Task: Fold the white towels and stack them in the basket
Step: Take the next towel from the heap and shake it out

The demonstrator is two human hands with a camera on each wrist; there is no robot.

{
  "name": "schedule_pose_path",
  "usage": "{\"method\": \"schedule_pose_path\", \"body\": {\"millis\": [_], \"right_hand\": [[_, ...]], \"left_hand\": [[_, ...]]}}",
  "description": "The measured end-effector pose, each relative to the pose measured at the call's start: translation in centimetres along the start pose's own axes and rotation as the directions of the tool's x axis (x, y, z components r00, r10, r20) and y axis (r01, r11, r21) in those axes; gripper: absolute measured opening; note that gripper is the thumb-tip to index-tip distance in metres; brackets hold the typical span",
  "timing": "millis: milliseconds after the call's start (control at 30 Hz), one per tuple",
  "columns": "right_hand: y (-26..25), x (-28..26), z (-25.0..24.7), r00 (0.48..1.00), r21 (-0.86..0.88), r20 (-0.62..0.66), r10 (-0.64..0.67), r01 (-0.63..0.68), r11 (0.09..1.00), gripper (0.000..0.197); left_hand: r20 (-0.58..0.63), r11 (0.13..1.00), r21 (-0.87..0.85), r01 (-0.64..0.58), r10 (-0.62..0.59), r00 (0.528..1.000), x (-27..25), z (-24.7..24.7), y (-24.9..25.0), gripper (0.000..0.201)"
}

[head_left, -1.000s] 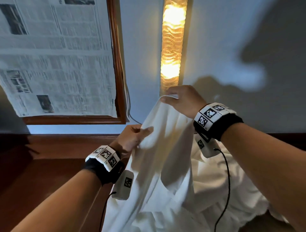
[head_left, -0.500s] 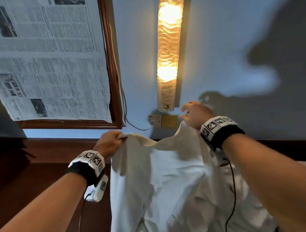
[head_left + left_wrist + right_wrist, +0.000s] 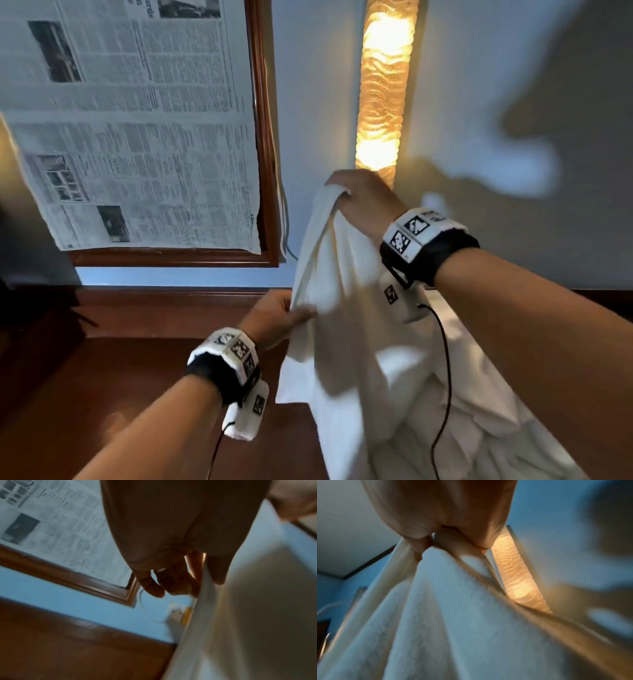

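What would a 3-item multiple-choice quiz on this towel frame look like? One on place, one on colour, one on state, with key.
1. Where is the right hand on the towel?
A. at its top, held up in front of the lamp
B. under its bottom hem
C. off the towel

2. What colour is the towel?
A. blue
B. white
C. brown

3. What is the left hand doing?
A. hanging empty
B. lying flat on the wooden surface
C. pinching the towel's side edge

Key:
1 A: the head view shows the fingers bunched round the top of the cloth just below the glowing lamp.
2 B: the cloth reads white in both the head and the right wrist views.
3 C: the left wrist view shows the thumb on one side of the edge and fingers on the other, above the wooden surface.
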State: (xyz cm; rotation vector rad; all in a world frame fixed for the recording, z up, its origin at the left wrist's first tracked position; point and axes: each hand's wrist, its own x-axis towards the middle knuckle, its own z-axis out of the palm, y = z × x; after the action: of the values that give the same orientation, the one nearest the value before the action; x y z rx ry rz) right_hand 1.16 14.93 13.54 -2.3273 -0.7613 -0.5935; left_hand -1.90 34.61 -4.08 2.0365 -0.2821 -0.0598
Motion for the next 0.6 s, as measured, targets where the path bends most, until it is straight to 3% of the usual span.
{"method": "schedule_pose_path", "body": {"millis": [100, 167, 233, 300, 333, 400, 500, 533, 600], "right_hand": [[-1.0, 0.7, -1.2, 0.979, 0.014, -0.200, 0.028, -0.026, 1.000, 0.028], [-0.1, 0.0, -1.7, 0.965, -0.141, -0.240, 0.106, -0.143, 0.980, 0.027], [0.9, -2.0, -0.7, 0.964, -0.467, -0.121, 0.238, -0.267, 0.843, 0.028], [1.0, -4.8, 1.6, 0.945, -0.679, 0.049, 0.323, -0.206, 0.705, 0.042], [0.2, -6.0, 3.3, 0.944, -0.700, 0.117, 0.308, -0.141, 0.700, 0.049], [-2.4, -7.5, 7.1, 0.934, -0.619, 0.248, 0.256, -0.050, 0.784, 0.067], [-6.6, -7.9, 12.7, 0.910, -0.428, 0.346, 0.227, -0.062, 0.902, 0.083], [-7.5, -7.6, 13.9, 0.913, -0.371, 0.343, 0.220, -0.083, 0.925, 0.073], [-8.9, -7.0, 15.1, 0.925, -0.254, 0.289, 0.246, -0.173, 0.952, 0.021]], "left_hand": [[-0.101, 0.979, 0.191, 0.067, -0.048, 0.994, -2.2, -1.3, -5.4, 0.034], [-0.226, 0.978, 0.187, 0.093, -0.049, 0.973, -3.6, -4.0, -7.1, 0.034], [-0.320, 0.974, 0.199, 0.105, -0.037, 0.947, -4.1, -7.2, -7.1, 0.027], [-0.385, 0.974, 0.214, 0.080, 0.009, 0.923, -3.7, -9.7, -5.2, 0.021], [-0.397, 0.974, 0.223, 0.050, 0.044, 0.917, -3.6, -10.6, -3.9, 0.020], [-0.350, 0.959, 0.279, -0.043, 0.143, 0.926, -3.7, -11.6, -1.0, 0.019], [-0.220, 0.925, 0.342, -0.164, 0.248, 0.943, -4.2, -11.5, 1.7, 0.021], [-0.191, 0.918, 0.351, -0.187, 0.265, 0.945, -4.6, -11.4, 1.9, 0.022], [-0.188, 0.922, 0.331, -0.203, 0.275, 0.943, -5.7, -12.0, 1.5, 0.019]]}}
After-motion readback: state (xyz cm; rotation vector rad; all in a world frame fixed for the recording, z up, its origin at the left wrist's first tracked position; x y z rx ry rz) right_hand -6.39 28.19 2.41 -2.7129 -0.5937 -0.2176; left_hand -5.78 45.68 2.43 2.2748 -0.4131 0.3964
